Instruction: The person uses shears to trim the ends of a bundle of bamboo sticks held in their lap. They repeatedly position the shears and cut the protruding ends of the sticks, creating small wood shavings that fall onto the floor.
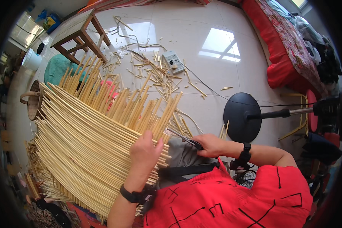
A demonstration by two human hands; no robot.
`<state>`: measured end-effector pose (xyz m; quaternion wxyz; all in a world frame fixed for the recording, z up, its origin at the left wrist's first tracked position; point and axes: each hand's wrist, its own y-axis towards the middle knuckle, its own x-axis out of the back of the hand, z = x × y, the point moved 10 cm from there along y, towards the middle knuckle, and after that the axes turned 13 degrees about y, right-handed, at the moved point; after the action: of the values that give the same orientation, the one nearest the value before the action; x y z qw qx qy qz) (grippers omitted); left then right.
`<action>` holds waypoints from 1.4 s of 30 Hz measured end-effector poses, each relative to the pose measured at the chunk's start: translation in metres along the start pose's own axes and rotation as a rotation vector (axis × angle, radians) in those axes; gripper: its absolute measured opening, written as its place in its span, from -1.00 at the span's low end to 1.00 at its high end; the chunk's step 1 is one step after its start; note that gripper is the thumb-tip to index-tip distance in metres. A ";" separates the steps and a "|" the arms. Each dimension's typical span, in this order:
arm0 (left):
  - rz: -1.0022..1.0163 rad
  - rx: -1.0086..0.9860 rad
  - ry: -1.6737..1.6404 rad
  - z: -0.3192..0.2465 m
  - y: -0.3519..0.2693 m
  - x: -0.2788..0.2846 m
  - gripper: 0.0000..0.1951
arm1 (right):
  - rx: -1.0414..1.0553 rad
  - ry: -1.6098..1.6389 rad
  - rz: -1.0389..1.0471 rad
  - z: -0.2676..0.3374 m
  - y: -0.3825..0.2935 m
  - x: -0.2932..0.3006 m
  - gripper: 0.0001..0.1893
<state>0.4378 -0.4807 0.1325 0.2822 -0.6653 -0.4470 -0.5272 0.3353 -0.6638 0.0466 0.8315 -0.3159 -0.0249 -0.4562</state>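
Note:
A large panel of straight, pale yellow stalks (pixel 94 142) lies across my lap and reaches far to the left. Long stalks run side by side along it, and a row of upright stalk ends (pixel 125 105) sticks out past its far edge. My left hand (pixel 145 149) grips the panel near its right end, thumb pointing up. In my right hand (pixel 210 145) is a pair of shears (pixel 192 141) with dark handles. Their metal blades point left, towards the last upright stalks. Whether the blades touch a stalk I cannot tell.
Cut stalk pieces (pixel 162 78) litter the tiled floor around a power strip (pixel 173 62). Its black cable runs past a round black stand base (pixel 242 116). A wooden stool (pixel 81 35) and a wicker basket (pixel 34 101) are at the left. A person (pixel 52 212) is at lower left.

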 end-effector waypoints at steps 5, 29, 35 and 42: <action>0.026 0.001 -0.067 0.003 0.000 0.003 -0.74 | 0.091 0.091 -0.153 -0.020 -0.011 0.023 -0.50; 0.088 -0.059 -0.227 -0.001 -0.005 0.009 -0.76 | -0.142 0.158 -0.315 -0.023 0.010 0.091 -0.55; 0.084 -0.055 -0.238 -0.001 -0.004 0.010 -0.76 | -0.147 0.123 -0.328 -0.016 0.007 0.096 -0.61; 0.079 -0.054 -0.235 -0.001 -0.005 0.008 -0.76 | -0.092 0.143 -0.353 -0.019 0.008 0.090 -0.66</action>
<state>0.4332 -0.4766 0.1403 0.2303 -0.7470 -0.4361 -0.4459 0.3897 -0.7382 0.0572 0.7231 -0.3110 0.0004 -0.6168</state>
